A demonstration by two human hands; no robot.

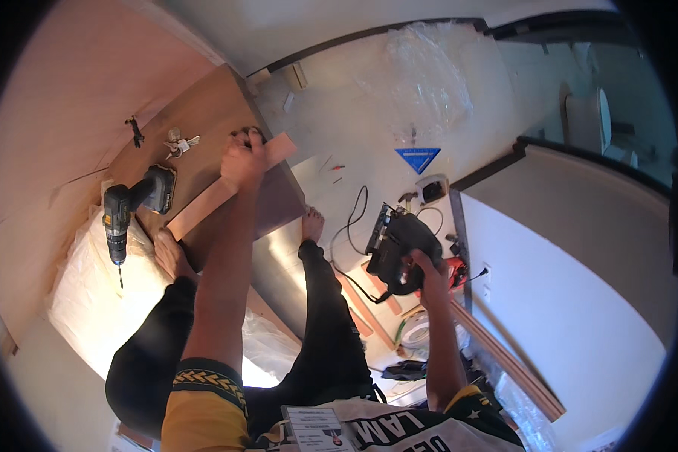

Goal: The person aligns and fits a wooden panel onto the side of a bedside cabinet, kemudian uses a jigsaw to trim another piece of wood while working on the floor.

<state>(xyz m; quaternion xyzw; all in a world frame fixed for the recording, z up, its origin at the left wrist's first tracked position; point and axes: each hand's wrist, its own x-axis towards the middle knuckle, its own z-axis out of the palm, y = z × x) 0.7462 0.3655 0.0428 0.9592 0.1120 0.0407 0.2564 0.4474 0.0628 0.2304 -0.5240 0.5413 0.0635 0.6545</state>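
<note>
Left hand point(242, 160) pressed down on a narrow wooden strip point(226, 188), fingers curled over its far end and closed on it. Strip lay slantwise across the edge of a brown board point(203, 120), held flat against it, lower end near a bare left foot point(172, 255) planted on the same board. Right foot point(312, 224) stood on the pale floor point(339, 98) just beside the board's corner.

Right hand point(432, 277) wrapped around the handle of a black jigsaw point(399, 252), grip closed on it, tool held off to the right above the floor, well apart from the strip. Black cord point(352, 226) looped across the floor beside it.

On the board, left of the strip: black-and-yellow cordless drill point(124, 211) lying on its side, bit pointing over a white plastic-wrapped bundle point(98, 301). Beyond it, a small bunch of keys point(179, 143) and a black screw-like piece point(135, 132).

No real containers seen; only a clear plastic sheet point(422, 68) crumpled on the floor, contents not discernible. Near it a blue triangular square point(418, 158). Further wooden strips point(505, 354) lay along the white wall point(565, 301) at right, with more offcuts under the jigsaw.
</note>
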